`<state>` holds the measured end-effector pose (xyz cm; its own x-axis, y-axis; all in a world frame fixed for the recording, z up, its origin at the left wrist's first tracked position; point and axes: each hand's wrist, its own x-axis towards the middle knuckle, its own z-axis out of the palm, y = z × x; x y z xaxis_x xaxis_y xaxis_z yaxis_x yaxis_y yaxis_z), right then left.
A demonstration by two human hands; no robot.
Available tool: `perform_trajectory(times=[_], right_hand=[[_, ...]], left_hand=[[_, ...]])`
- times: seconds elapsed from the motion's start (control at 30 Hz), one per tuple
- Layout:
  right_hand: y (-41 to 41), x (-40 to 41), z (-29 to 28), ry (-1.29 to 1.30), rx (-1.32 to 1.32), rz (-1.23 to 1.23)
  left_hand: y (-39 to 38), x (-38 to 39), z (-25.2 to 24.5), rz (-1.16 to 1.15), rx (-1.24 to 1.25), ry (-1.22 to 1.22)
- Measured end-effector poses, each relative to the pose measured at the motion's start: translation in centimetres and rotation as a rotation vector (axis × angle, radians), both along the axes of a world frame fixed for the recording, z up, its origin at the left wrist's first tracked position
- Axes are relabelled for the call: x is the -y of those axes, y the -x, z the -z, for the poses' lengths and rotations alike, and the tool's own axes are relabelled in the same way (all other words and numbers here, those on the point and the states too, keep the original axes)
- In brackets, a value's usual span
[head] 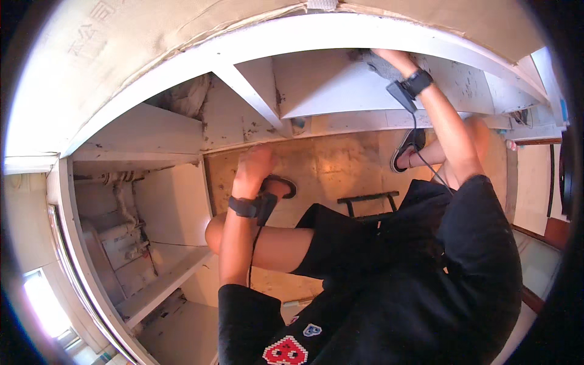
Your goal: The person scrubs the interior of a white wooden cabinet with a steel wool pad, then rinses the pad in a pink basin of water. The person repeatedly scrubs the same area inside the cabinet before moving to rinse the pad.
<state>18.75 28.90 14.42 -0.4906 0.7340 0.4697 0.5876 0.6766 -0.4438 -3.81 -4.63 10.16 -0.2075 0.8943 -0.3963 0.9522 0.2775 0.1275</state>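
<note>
My right hand reaches into the open cabinet under the white front rail. A grey cloth is at that hand, near the pale inner shelf; the rail hides the fingers in part, though the hand seems closed on the cloth. Above my foot and in front of the white cabinet base is my left hand, with fingers curled and nothing visible in it. Black straps with small devices and cables sit on both wrists.
White dividers split the stained cabinet. Pipes run inside the left compartment. Brown board covers the top. A black metal stool frame stands by my legs on the tan floor. A window is at lower left.
</note>
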Motion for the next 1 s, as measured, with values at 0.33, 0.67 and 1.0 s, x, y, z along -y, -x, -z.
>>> perform_trajectory(times=[0.33,0.67,1.0], right_hand=[[1.2,4.5,1.5,0.346,-0.168,-0.165],[16.3,16.3,-5.8,0.722,-0.891,-0.426],[17.3,12.7,1.8,0.633,-0.478,-0.143]], left_hand=[[-0.8,0.7,1.3,-0.015,0.096,-0.109],[0.0,2.7,1.4,-0.018,0.178,-0.310],[-2.5,0.9,1.4,0.204,-0.187,-0.411]])
